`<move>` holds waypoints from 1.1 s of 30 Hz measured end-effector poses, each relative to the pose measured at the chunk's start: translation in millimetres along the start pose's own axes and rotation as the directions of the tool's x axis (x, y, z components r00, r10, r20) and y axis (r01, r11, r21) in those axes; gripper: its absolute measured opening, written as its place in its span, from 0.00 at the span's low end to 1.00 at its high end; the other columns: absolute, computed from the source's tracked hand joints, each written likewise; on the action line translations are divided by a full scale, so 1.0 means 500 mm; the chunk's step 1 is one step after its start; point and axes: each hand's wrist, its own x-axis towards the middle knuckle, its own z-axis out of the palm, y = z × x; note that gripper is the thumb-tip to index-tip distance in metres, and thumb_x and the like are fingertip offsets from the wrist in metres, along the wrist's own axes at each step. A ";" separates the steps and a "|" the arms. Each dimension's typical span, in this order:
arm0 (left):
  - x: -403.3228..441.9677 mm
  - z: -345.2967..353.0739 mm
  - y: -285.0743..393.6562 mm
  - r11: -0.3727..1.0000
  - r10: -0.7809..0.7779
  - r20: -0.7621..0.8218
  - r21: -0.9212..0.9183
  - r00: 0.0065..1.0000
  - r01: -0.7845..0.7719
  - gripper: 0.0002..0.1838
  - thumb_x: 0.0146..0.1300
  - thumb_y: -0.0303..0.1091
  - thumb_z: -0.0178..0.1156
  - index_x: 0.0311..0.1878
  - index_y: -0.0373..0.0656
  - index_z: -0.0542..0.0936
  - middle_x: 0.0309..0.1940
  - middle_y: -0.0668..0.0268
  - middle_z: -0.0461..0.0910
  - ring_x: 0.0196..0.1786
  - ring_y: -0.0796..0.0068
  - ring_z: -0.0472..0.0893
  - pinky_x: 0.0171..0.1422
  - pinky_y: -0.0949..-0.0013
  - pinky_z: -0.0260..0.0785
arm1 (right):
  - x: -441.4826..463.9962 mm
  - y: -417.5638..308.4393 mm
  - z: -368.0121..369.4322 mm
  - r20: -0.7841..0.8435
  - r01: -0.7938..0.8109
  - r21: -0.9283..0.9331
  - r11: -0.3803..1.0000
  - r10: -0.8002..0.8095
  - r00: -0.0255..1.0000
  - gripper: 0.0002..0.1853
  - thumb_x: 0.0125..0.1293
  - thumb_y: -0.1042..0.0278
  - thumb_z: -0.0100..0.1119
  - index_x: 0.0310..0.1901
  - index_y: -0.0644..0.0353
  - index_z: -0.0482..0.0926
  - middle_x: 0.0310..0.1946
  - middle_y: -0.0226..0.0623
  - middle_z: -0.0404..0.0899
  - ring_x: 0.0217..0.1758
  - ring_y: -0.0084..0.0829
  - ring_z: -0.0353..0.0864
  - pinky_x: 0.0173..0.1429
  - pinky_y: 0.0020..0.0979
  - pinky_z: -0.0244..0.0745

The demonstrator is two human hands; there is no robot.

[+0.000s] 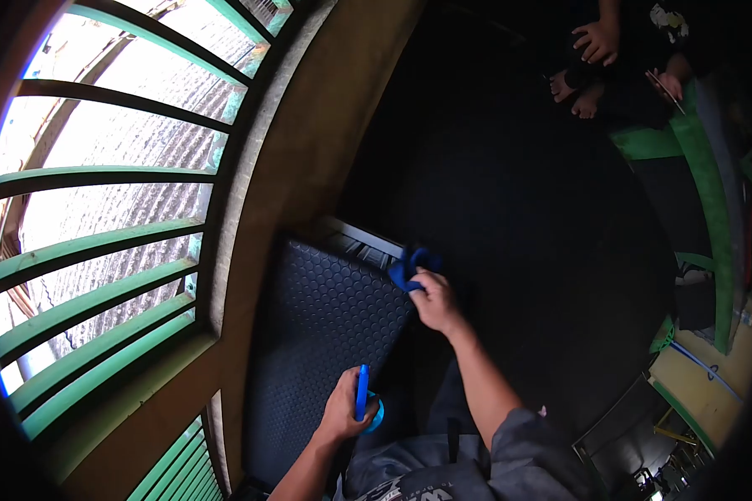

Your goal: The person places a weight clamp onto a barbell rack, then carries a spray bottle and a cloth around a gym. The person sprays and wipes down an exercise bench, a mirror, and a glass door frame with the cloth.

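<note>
My right hand (434, 301) is closed on a dark blue cloth (404, 269), which touches the far right corner of a black slab with a dimpled surface (330, 313). Beside that corner runs a pale edge strip (366, 237) with grey parts under it. Over the near right side of the slab, my left hand (342, 407) grips a blue spray bottle (362, 392). The narrow blue head points away from me, and part of its lighter round body shows beside my fingers.
A barred window with green slats (100, 177) fills the left, set in a brown wall (309, 125). Another person (597, 42) sits at the upper right, one hand holding a phone-like object. Green-edged furniture (702, 217) stands right, above a pale tabletop (710, 380).
</note>
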 end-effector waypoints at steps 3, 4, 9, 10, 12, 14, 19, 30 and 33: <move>0.010 -0.007 0.001 1.000 0.003 -0.006 0.022 1.000 -0.003 0.33 0.53 0.37 0.67 0.62 0.39 0.68 0.54 0.48 0.73 0.57 0.45 0.76 0.62 0.55 0.69 | 0.013 -0.022 0.167 0.125 -0.080 -0.297 0.951 0.122 0.985 0.16 0.61 0.67 0.56 0.51 0.53 0.73 0.67 0.44 0.70 0.72 0.47 0.65 0.73 0.58 0.52; 0.013 -0.010 0.000 1.000 -0.016 -0.012 -0.016 1.000 0.016 0.33 0.52 0.36 0.66 0.62 0.39 0.69 0.55 0.49 0.74 0.59 0.47 0.75 0.64 0.55 0.68 | 0.044 -0.043 0.195 0.137 -0.029 -0.251 0.968 0.065 0.988 0.15 0.61 0.67 0.56 0.50 0.53 0.73 0.66 0.44 0.70 0.71 0.46 0.66 0.71 0.56 0.55; 0.025 -0.021 -0.021 0.996 -0.086 0.001 -0.024 0.996 0.086 0.33 0.50 0.34 0.65 0.62 0.40 0.70 0.55 0.51 0.75 0.59 0.49 0.77 0.64 0.56 0.68 | 0.142 -0.085 0.274 0.200 0.060 -0.157 0.986 -0.028 0.979 0.16 0.61 0.67 0.56 0.51 0.54 0.73 0.64 0.43 0.73 0.69 0.44 0.69 0.69 0.50 0.61; 0.022 -0.026 -0.026 0.997 -0.079 0.004 -0.020 0.997 0.079 0.33 0.50 0.34 0.65 0.62 0.40 0.70 0.55 0.51 0.75 0.59 0.49 0.77 0.64 0.56 0.68 | 0.143 -0.096 0.275 0.200 0.063 -0.173 0.983 -0.028 0.979 0.16 0.60 0.67 0.56 0.51 0.54 0.74 0.64 0.43 0.73 0.69 0.44 0.69 0.69 0.49 0.61; 0.016 -0.045 -0.033 1.000 -0.004 -0.037 0.008 0.999 0.004 0.32 0.51 0.34 0.66 0.61 0.41 0.70 0.55 0.48 0.74 0.58 0.45 0.76 0.63 0.56 0.69 | 0.073 -0.066 0.228 0.135 0.085 -0.248 0.965 -0.052 0.989 0.17 0.58 0.66 0.54 0.50 0.57 0.76 0.64 0.43 0.72 0.69 0.46 0.68 0.71 0.50 0.59; -0.001 -0.069 -0.040 1.000 0.000 -0.041 0.004 0.999 0.000 0.32 0.52 0.34 0.66 0.61 0.41 0.70 0.55 0.49 0.74 0.58 0.46 0.76 0.63 0.56 0.69 | -0.009 -0.055 0.161 0.130 0.029 -0.412 0.911 0.028 0.991 0.16 0.57 0.63 0.54 0.46 0.58 0.79 0.64 0.45 0.72 0.71 0.49 0.66 0.73 0.52 0.56; -0.010 -0.103 -0.078 0.986 -0.130 -0.033 -0.107 0.991 0.125 0.32 0.52 0.35 0.66 0.62 0.40 0.70 0.56 0.50 0.73 0.59 0.49 0.77 0.63 0.56 0.69 | 0.040 -0.104 0.241 0.029 -0.075 -0.491 0.868 0.103 0.994 0.15 0.56 0.61 0.54 0.43 0.58 0.79 0.61 0.46 0.74 0.69 0.50 0.67 0.73 0.59 0.53; -0.058 -0.099 -0.135 0.993 -0.103 -0.154 -0.079 0.983 0.091 0.31 0.50 0.32 0.64 0.61 0.39 0.71 0.49 0.51 0.77 0.51 0.52 0.80 0.57 0.59 0.72 | 0.047 -0.207 0.500 0.454 0.369 -0.161 0.915 -0.263 0.851 0.14 0.53 0.64 0.54 0.37 0.58 0.85 0.50 0.39 0.83 0.71 0.40 0.67 0.78 0.48 0.49; -0.076 -0.113 -0.120 0.997 -0.080 -0.125 -0.001 0.989 0.080 0.31 0.51 0.32 0.66 0.60 0.40 0.71 0.48 0.54 0.78 0.45 0.60 0.81 0.53 0.62 0.73 | -0.042 -0.208 0.424 0.434 0.206 -0.203 0.957 -0.101 0.895 0.20 0.55 0.63 0.56 0.49 0.55 0.83 0.62 0.40 0.74 0.74 0.44 0.62 0.76 0.53 0.49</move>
